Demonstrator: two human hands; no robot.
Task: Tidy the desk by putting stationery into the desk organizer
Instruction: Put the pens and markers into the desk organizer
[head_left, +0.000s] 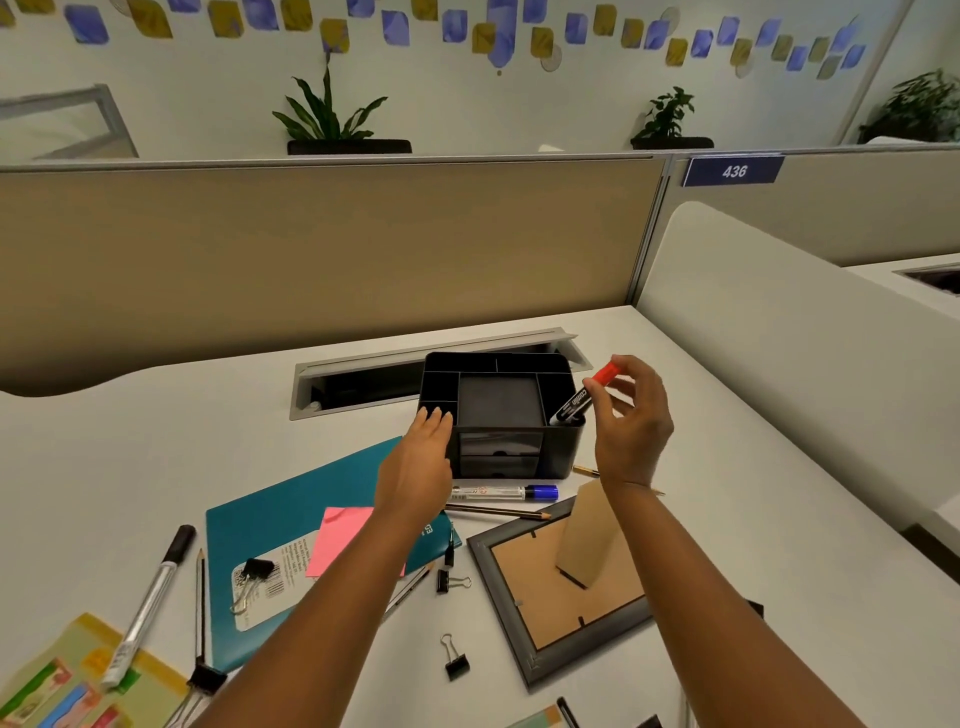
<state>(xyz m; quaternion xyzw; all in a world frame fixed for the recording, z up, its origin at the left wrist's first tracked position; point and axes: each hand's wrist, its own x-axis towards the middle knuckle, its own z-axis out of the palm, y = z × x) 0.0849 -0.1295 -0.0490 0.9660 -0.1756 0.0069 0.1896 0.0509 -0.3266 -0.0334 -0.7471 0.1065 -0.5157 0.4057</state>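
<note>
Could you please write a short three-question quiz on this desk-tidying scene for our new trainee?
1. True or false: the right hand holds the red-capped marker with its lower end inside the desk organizer.
2. Which compartment is the marker going into? A) the front-left one B) the right-hand one C) a front drawer
3. Fill in: the blue-capped marker lies on the desk just in ____ of the organizer.

Key:
1. True; the fingers pinch it near the red cap.
2. B. The left hand rests on the organizer's front-left corner.
3. front
</note>
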